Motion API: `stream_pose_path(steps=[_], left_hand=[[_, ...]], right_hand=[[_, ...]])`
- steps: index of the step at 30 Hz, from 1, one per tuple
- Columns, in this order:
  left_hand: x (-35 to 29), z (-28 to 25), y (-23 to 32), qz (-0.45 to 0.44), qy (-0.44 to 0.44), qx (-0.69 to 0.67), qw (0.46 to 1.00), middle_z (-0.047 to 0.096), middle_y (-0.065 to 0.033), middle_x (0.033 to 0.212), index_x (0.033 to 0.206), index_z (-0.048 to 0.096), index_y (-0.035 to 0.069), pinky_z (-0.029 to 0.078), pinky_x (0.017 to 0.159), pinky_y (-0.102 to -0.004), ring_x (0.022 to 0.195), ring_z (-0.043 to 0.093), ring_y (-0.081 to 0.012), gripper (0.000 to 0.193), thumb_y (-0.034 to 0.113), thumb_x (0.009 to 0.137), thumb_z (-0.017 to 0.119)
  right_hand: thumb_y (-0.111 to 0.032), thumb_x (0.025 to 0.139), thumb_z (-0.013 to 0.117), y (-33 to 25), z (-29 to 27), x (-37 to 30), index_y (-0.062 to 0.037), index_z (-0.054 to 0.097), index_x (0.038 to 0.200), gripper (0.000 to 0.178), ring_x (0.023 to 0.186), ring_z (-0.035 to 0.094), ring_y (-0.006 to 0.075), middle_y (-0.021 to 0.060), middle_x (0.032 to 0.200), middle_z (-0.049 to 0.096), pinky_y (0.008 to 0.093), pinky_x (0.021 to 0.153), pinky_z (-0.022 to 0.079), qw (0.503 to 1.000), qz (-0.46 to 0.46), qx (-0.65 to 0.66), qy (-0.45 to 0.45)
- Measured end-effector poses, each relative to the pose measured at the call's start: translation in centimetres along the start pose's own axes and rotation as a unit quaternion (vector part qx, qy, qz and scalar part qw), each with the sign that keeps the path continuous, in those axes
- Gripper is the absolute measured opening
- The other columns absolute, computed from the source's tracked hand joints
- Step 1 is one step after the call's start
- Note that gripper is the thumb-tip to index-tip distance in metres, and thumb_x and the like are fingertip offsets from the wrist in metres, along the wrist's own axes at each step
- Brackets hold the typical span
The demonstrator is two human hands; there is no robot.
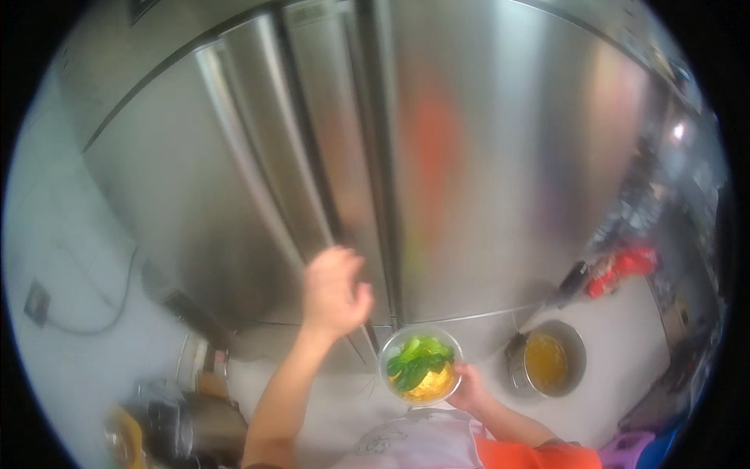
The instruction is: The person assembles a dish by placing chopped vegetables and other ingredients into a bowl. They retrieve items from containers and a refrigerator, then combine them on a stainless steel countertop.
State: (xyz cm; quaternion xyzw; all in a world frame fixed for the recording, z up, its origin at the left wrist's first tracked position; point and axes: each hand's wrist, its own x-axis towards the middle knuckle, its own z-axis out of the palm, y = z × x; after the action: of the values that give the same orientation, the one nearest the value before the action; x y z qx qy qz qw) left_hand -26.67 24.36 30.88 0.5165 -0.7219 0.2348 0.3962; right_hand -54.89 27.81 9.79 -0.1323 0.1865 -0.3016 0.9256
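My left hand (336,293) reaches up to the stainless steel refrigerator (500,172), its fingers curled round the upright door handle (301,168) near the lower end. Close to my body, my right hand (468,388) grips the right rim of a round, clear-looking bowl (383,367). Inside it lie green leafy vegetables (420,361) and a yellow food (432,385) that I cannot name exactly. Whether the refrigerator door stands slightly ajar is hard to make out.
A metal pot (578,356) with yellowish liquid stands on the pale floor at right. Behind it lies a red bag (623,270), with cluttered shelving along the right. At lower left are dark containers (199,426). A cable (117,313) hangs on the left wall.
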Motion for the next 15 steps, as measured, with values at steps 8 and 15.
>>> stream_pose_path(steps=[8, 15], left_hand=[[10.2, 11.8, 13.4, 0.241, -0.152, 0.192, 0.939, 0.060, -0.0025, 0.093, 0.085, 0.065, 0.011, 0.028, 0.107, -0.0482, 0.108, 0.053, -0.0213, 0.016, 0.021, 0.072, 0.063], [10.2, 17.0, 15.7, 0.162, -0.369, 0.360, 0.841, 0.065, -0.0097, 0.097, 0.089, 0.076, 0.008, 0.036, 0.097, -0.0382, 0.102, 0.051, -0.0281, 0.021, 0.017, 0.078, 0.060]], right_hand=[[-0.026, 0.082, 0.060, -5.9, 1.2, -1.0, -0.0073, 0.043, 0.137, 0.060, 0.126, 0.049, 0.0328, 0.0134, 0.136, 0.051, 0.0541, 0.106, 0.038, 0.970, 0.229, 0.044, -0.070], [-0.032, 0.080, 0.061, -4.4, 7.2, -1.5, -0.0059, 0.045, 0.135, 0.063, 0.126, 0.048, 0.0287, 0.0115, 0.138, 0.049, 0.0505, 0.107, 0.034, 0.956, 0.280, -0.012, -0.085]])
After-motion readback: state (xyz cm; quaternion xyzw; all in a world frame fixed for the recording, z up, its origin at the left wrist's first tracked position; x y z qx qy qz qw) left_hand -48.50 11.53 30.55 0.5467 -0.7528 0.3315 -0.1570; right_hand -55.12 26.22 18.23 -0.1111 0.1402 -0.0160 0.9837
